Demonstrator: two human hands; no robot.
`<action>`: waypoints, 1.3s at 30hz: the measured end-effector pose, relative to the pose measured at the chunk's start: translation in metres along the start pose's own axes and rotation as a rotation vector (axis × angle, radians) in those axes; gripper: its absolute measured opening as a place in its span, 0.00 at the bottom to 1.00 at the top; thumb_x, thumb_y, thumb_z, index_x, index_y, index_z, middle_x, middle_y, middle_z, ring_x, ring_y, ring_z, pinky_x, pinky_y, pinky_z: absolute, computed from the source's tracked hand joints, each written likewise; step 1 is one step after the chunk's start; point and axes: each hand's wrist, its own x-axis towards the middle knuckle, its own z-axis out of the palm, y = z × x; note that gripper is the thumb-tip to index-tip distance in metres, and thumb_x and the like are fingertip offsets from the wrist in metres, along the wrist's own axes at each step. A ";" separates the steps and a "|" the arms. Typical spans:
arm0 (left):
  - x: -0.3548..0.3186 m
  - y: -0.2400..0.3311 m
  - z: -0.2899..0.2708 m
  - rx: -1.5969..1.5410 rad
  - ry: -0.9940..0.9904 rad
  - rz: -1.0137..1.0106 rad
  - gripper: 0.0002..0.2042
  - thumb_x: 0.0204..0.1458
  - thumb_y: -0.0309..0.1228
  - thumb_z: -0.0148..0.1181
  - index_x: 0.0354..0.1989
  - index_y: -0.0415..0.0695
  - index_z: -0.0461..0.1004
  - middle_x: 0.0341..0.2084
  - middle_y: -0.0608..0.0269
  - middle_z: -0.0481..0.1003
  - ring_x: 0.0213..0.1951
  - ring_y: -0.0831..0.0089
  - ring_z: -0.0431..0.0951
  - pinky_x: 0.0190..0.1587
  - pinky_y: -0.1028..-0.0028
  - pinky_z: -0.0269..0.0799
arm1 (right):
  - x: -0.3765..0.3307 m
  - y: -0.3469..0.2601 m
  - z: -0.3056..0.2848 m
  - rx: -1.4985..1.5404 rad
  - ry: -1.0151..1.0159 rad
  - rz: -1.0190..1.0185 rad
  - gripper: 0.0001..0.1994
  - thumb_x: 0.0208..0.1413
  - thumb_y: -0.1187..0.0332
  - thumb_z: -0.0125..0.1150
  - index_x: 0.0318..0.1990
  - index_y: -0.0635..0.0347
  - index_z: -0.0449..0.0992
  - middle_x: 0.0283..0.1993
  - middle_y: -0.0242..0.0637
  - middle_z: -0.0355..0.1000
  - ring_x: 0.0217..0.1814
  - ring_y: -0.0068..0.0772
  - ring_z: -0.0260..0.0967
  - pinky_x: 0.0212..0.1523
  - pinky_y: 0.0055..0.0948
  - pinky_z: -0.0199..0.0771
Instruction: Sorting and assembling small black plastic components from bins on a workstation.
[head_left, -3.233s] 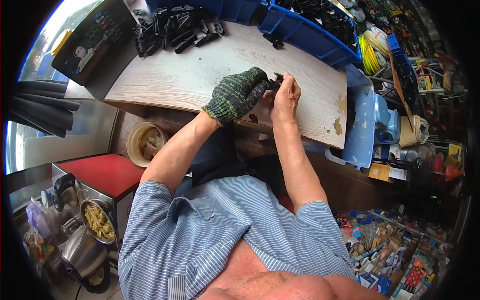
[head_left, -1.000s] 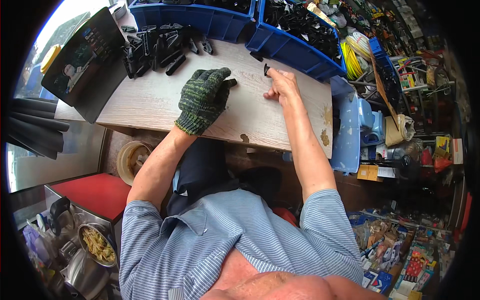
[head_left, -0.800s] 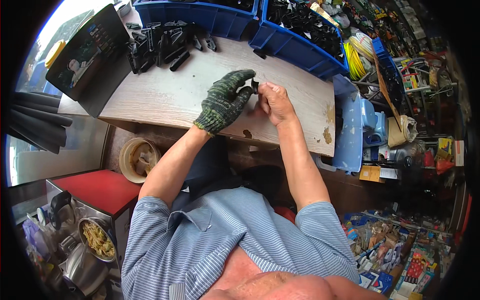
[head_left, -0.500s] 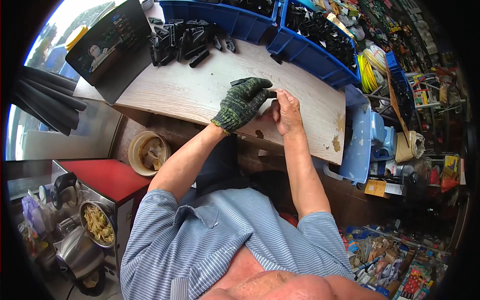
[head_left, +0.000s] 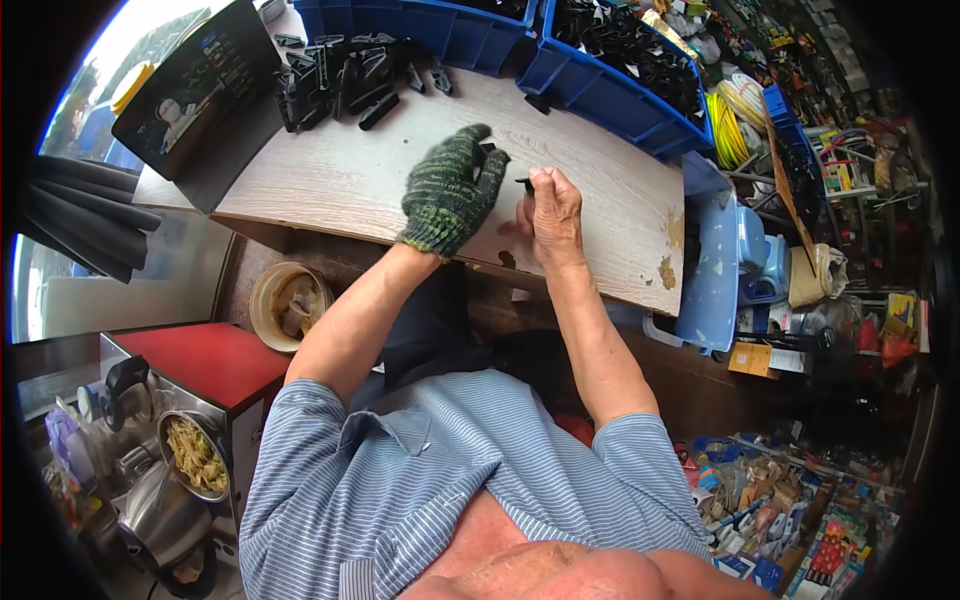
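Note:
My left hand wears a green knitted glove and hovers over the pale wooden tabletop, back toward the camera, fingers loosely extended. A dark bit shows at its fingertips; the palm is hidden, so a grip is unclear. My bare right hand is just to its right, almost touching it. Its thumb and forefinger pinch a small black part. A pile of black plastic parts lies at the table's far left.
Two blue bins of black parts line the table's far edge. A dark tablet leans at the left, black foam tubes beside it. A light blue stool stands right; a bucket and red cabinet sit below.
A second ago my hands were apart, the right reaching toward the bins. They have come together over the table's near part, and my right hand now pinches a small black part.

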 end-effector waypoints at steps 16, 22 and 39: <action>-0.010 -0.005 0.002 -0.108 -0.389 0.189 0.10 0.60 0.27 0.55 0.48 0.47 0.79 0.41 0.55 0.78 0.40 0.56 0.79 0.42 0.66 0.74 | 0.018 0.016 0.006 0.124 0.445 -0.102 0.16 0.63 0.55 0.49 0.34 0.59 0.72 0.18 0.30 0.59 0.10 0.28 0.56 0.13 0.29 0.66; -0.010 0.015 0.003 -0.123 -0.364 0.136 0.10 0.61 0.28 0.55 0.48 0.42 0.76 0.42 0.52 0.77 0.41 0.53 0.79 0.42 0.63 0.73 | 0.003 0.002 0.013 0.154 0.404 0.059 0.13 0.61 0.59 0.48 0.30 0.57 0.70 0.23 0.29 0.61 0.17 0.24 0.58 0.13 0.28 0.64; -0.023 0.028 0.035 -0.063 -0.308 -0.093 0.21 0.63 0.44 0.51 0.58 0.42 0.67 0.46 0.46 0.77 0.41 0.45 0.79 0.44 0.54 0.74 | 0.001 0.012 -0.005 0.146 0.221 -0.032 0.13 0.66 0.67 0.51 0.26 0.53 0.66 0.22 0.20 0.60 0.23 0.16 0.56 0.24 0.22 0.59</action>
